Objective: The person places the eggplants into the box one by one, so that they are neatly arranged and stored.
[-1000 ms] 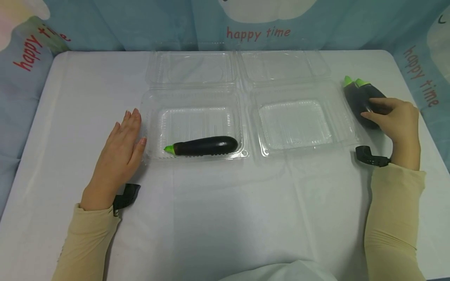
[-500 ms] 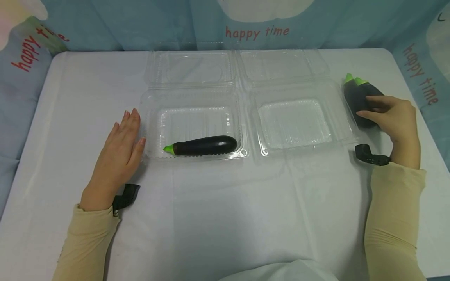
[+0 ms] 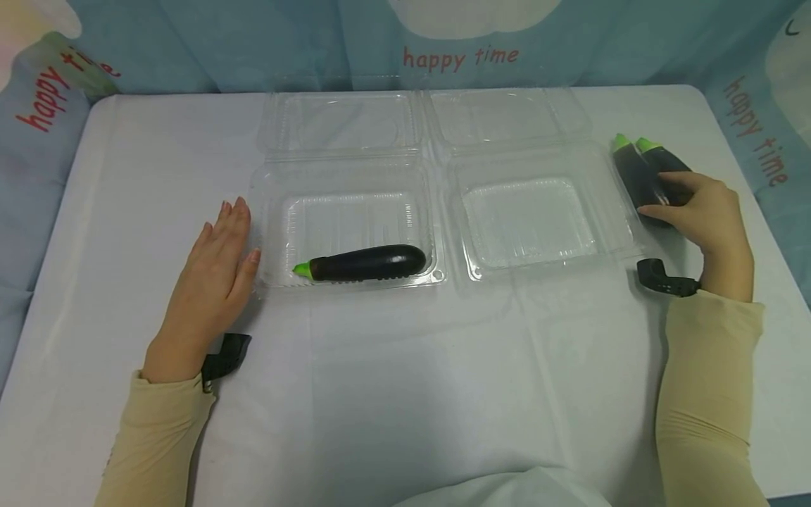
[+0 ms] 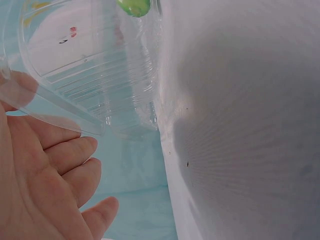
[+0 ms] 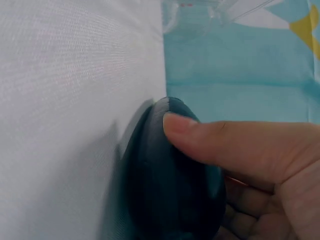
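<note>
Two dark eggplants with green stem ends lie side by side at the right of the table. My right hand (image 3: 712,211) pinches the left eggplant (image 3: 636,174), thumb on its near side and fingers between it and the right eggplant (image 3: 667,160). The right wrist view shows the thumb pressed on the held eggplant (image 5: 160,185), with the fingers partly hidden behind it. My left hand (image 3: 209,282), fingers straight, stays beside the left clear plastic container (image 3: 342,176); its rim overlaps the fingers in the left wrist view. A third eggplant (image 3: 374,263) lies along that container's front side.
A second clear container (image 3: 532,225) stands right of the first, between it and the eggplant pair. Both have their lids folded back toward the blue printed curtain (image 3: 285,42). White cloth (image 3: 412,394) covers the table.
The left eggplant of the pair has shifted slightly left with my right hand, and a gap has opened between the two stem ends. My left hand keeps its place by the container.
</note>
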{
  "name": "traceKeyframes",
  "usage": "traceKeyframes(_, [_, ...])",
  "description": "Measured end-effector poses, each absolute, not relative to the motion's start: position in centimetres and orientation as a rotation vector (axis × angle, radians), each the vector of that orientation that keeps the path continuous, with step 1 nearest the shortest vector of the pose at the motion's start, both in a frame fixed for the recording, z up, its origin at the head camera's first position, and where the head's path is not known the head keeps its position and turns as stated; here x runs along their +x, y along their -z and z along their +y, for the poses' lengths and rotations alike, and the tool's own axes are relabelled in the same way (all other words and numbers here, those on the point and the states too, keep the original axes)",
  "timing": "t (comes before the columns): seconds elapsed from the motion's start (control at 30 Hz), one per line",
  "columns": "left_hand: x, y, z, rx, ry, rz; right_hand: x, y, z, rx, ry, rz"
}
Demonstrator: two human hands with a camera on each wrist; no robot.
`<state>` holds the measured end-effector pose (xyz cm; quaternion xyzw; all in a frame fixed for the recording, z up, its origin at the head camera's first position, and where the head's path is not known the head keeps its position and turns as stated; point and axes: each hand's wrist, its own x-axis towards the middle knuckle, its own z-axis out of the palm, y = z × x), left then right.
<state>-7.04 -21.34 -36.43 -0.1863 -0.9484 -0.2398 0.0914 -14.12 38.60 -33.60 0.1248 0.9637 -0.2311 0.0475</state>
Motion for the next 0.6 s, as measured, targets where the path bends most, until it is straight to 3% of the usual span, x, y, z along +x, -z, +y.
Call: traceKeyframes(0.6, [-6.94,36.35,-21.3,-0.557,0.717,-2.813,-13.98,33.49,38.83,0.367,0.823,2.922])
